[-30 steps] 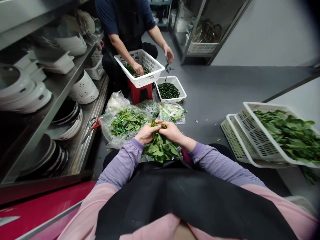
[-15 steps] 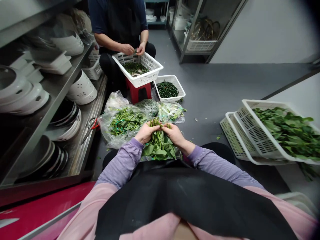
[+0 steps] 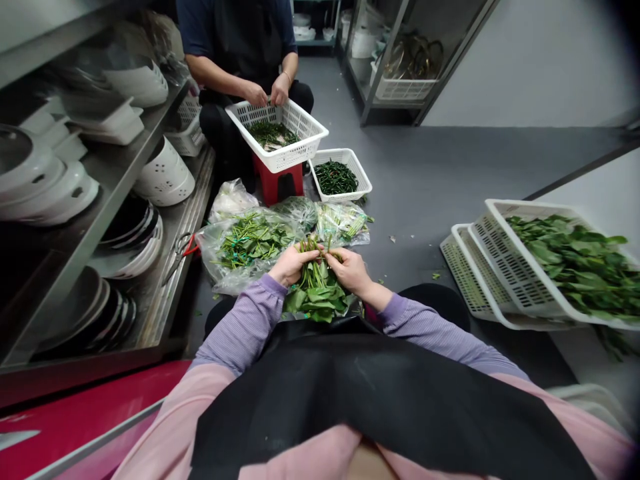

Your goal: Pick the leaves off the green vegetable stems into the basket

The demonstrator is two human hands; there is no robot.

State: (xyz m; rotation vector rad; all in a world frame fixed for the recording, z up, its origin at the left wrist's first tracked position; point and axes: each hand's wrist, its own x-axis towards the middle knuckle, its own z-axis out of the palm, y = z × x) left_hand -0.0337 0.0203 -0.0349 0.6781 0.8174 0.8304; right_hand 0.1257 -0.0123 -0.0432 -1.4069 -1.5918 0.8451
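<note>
A bunch of leafy greens (image 3: 320, 293) hangs leaf-down between my hands, its stems pointing up and away from me. My left hand (image 3: 293, 264) is closed round the stems from the left. With thumb and fingers pinched, my right hand (image 3: 350, 269) grips stems at the right side of the same bunch. The fingertips of both hands nearly meet at the stem ends. Just beyond my left hand, an open plastic bag (image 3: 213, 257) holds more cut greens (image 3: 255, 237). Another bag of greens (image 3: 343, 223) lies past my right hand.
Opposite sits a co-worker (image 3: 240, 47), both hands over a white basket (image 3: 300, 153) on a red stool (image 3: 273, 183). A basket of green chillies (image 3: 336, 179) stands beside it. At right, stacked baskets (image 3: 520, 267) hold leafy greens. Left shelves carry dishes and red-handled scissors (image 3: 187, 248).
My right fingers have shifted slightly on the stems, and the leaves hang a little differently. The co-worker's hands have moved slightly over the basket.
</note>
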